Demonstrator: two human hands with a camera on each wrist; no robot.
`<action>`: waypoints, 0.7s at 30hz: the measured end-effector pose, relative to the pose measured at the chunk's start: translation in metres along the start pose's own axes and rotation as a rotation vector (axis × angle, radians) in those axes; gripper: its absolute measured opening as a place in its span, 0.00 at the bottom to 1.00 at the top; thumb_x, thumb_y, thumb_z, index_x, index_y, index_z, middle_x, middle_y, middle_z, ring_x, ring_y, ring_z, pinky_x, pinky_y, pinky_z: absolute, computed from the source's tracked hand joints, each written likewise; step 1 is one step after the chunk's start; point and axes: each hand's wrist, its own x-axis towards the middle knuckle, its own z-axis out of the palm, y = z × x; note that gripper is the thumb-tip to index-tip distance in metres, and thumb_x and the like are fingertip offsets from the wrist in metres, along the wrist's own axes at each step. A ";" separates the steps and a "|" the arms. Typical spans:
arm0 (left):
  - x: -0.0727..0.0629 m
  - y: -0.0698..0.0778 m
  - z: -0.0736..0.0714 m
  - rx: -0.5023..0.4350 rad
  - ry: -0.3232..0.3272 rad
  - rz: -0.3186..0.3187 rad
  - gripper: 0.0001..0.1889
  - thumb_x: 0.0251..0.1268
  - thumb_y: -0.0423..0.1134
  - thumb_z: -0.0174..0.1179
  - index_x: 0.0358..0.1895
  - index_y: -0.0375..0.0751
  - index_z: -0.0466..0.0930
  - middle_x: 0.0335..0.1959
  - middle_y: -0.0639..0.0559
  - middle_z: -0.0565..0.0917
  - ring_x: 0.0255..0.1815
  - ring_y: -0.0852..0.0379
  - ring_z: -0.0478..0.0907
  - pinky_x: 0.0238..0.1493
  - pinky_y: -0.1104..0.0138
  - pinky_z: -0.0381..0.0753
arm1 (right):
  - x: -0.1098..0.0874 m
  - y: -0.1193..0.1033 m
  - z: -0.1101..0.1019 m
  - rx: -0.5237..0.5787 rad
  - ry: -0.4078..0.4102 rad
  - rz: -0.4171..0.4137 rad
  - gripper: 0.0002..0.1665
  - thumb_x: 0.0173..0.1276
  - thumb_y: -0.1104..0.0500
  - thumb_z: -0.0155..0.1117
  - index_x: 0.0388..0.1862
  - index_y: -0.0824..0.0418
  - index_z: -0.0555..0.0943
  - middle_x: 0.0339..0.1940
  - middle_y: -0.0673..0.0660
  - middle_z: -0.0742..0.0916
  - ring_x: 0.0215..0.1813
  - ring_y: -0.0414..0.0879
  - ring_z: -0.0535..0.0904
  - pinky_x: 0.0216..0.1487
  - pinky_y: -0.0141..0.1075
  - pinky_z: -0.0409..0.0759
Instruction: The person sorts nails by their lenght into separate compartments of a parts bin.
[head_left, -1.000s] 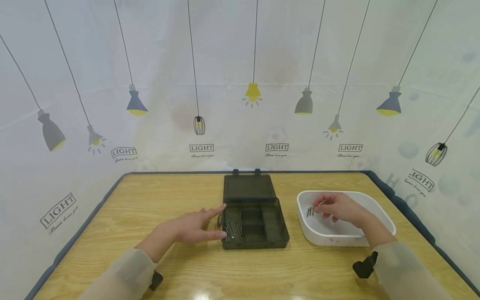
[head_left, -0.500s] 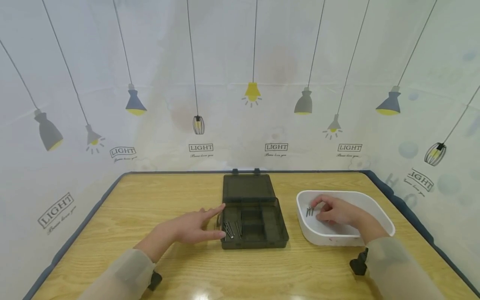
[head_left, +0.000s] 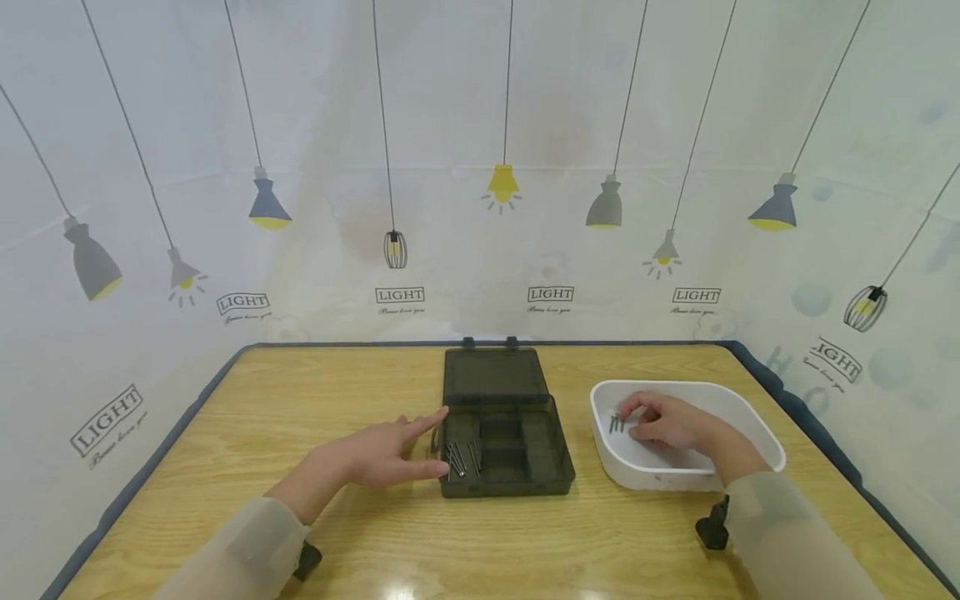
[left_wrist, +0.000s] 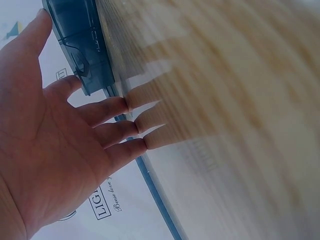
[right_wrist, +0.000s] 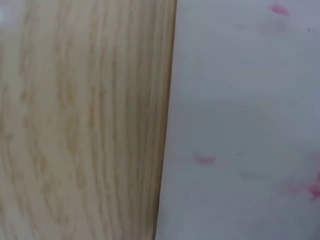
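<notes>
Tabletop (head_left: 375,542), wood-grained, fronts lamp-printed backdrop (head_left: 450,100); left fingers (head_left: 427,422) spread, right fingers (head_left: 639,401) bent, grip unclear.

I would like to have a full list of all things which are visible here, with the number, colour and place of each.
wall covering: one, whitish, behind the table
printed lamps: nine, grey, blue, yellow and black, on the covering
table: one, light wood, under everything
compartment box: one, dark see-through, mid-table, lid open
thin metal pieces: several, silvery, in the box's left part; more in the tray; exact count unclear
tray: one, white, right of the box
stains: several, pink, on the tray's outside
wrist devices: two, black, at the cuffs
sleeves: two, pale, on the forearms
left hand: one, bare, at the box's left side
right hand: one, bare, inside the tray
</notes>
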 end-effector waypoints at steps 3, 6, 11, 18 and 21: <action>0.000 0.000 0.000 0.000 0.001 0.004 0.51 0.76 0.80 0.51 0.93 0.65 0.44 0.91 0.46 0.58 0.90 0.28 0.55 0.85 0.31 0.61 | 0.000 -0.001 0.000 -0.002 -0.002 -0.001 0.15 0.79 0.59 0.70 0.60 0.58 0.82 0.42 0.55 0.82 0.41 0.49 0.77 0.42 0.37 0.78; 0.000 -0.001 0.000 0.000 0.002 0.006 0.51 0.76 0.79 0.51 0.93 0.65 0.44 0.91 0.46 0.58 0.90 0.28 0.55 0.85 0.31 0.61 | -0.001 -0.002 0.000 0.000 0.000 0.002 0.14 0.79 0.59 0.71 0.59 0.59 0.83 0.41 0.55 0.82 0.40 0.48 0.77 0.42 0.37 0.78; 0.000 0.000 -0.001 -0.003 0.001 0.009 0.51 0.76 0.79 0.51 0.93 0.64 0.44 0.91 0.45 0.58 0.90 0.28 0.55 0.85 0.32 0.62 | -0.001 -0.002 0.000 -0.003 0.001 -0.006 0.13 0.78 0.59 0.71 0.58 0.59 0.83 0.40 0.55 0.82 0.39 0.48 0.77 0.40 0.36 0.78; -0.001 0.000 -0.001 -0.005 -0.003 0.000 0.51 0.75 0.80 0.51 0.93 0.65 0.44 0.91 0.46 0.58 0.90 0.28 0.54 0.85 0.32 0.61 | 0.002 0.000 0.000 -0.009 0.003 -0.031 0.10 0.78 0.60 0.72 0.53 0.60 0.83 0.38 0.54 0.82 0.38 0.48 0.77 0.39 0.36 0.78; 0.000 0.000 0.000 -0.003 -0.001 -0.003 0.51 0.75 0.80 0.51 0.92 0.66 0.44 0.91 0.46 0.58 0.90 0.28 0.54 0.85 0.32 0.61 | 0.001 0.000 0.001 -0.013 0.004 -0.031 0.09 0.78 0.61 0.72 0.51 0.60 0.83 0.39 0.54 0.83 0.38 0.48 0.77 0.39 0.36 0.78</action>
